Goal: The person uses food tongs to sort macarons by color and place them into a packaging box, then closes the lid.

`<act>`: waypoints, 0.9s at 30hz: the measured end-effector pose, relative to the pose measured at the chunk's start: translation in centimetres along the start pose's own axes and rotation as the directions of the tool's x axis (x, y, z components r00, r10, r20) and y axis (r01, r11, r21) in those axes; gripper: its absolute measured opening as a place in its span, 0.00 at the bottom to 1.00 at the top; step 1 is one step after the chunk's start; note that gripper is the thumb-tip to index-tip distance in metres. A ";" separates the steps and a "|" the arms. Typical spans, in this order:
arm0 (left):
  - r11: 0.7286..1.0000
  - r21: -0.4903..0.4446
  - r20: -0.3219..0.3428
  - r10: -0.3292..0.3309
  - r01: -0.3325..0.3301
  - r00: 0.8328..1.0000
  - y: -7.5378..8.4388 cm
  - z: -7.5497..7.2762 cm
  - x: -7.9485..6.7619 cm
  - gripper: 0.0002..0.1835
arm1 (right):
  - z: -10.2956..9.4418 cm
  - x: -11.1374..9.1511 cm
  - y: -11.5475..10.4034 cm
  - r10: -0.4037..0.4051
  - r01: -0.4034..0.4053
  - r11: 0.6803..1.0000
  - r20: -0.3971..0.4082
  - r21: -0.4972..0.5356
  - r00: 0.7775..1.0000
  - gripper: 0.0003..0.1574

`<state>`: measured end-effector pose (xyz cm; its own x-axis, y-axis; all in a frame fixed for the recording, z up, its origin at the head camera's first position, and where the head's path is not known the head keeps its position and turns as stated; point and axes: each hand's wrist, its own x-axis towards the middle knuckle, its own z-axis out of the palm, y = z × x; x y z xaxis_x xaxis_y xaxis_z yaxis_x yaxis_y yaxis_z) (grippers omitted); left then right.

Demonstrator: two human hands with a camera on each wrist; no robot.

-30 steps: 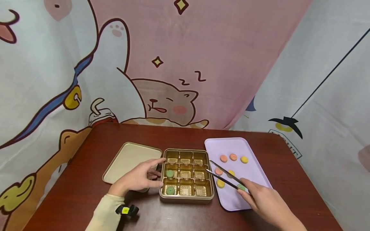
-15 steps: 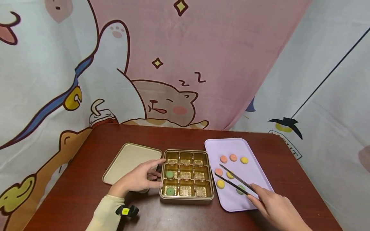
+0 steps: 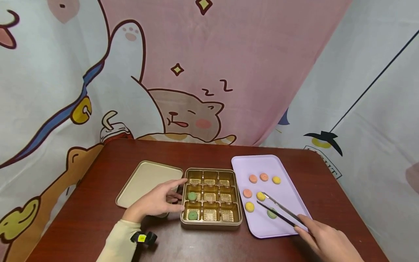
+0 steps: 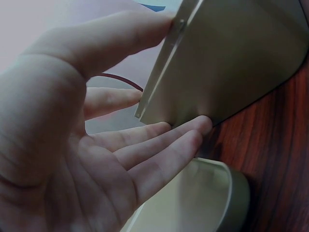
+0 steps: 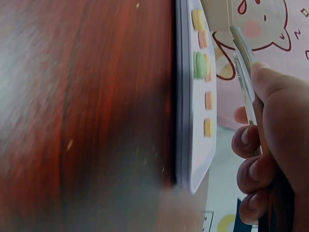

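Note:
My right hand (image 3: 332,238) grips black tongs (image 3: 284,217), also seen in the right wrist view as tongs (image 5: 245,72) with their arms slightly apart. Nothing sits between the tips. In the head view they overlap a green macaron (image 3: 271,213) on the lilac tray (image 3: 279,227). My left hand (image 3: 160,198) touches the left side of a gold box (image 3: 212,226), thumb and index finger spread along its rim. From the left wrist, the fingers (image 4: 159,162) show extended against the box wall (image 4: 227,63). Two green macarons (image 3: 192,215) sit in its left column, in the middle and front compartments.
Several pink and yellow macarons (image 3: 253,178) lie spread on the tray, right of the box. A gold lid (image 3: 147,178) lies at the left, partly behind my left hand. A printed cloth (image 3: 255,72) hangs behind the brown table (image 3: 209,247).
My right hand and the tongs have moved right and nearer to me, from beside the box to over the tray. My left hand stays at the box.

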<state>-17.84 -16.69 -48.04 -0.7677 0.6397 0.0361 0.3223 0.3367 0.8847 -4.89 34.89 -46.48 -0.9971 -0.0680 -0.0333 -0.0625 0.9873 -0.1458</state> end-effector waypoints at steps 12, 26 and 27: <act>1.000 0.007 -0.003 -0.001 0.001 1.000 0.1 0.0 0.1 0.50 | 0.9 -1.3 2.8 0.100 -0.101 0.995 0.153 -0.006 0.983 0.32; 1.000 0.016 -0.009 -0.001 0.002 1.000 0.1 0.0 0.0 0.50 | 2.5 -1.9 3.7 0.126 -0.118 0.991 0.181 -0.055 0.975 0.29; 1.000 0.015 -0.010 -0.001 0.001 1.000 0.1 0.0 0.0 0.50 | 2.5 -2.0 3.6 0.124 -0.116 0.992 0.175 -0.058 0.977 0.27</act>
<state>-17.82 -16.66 -47.93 -0.7736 0.6324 0.0402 0.3297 0.3476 0.8778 -3.01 38.26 -49.46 -0.9742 0.0312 -0.2235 0.0510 0.9952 -0.0834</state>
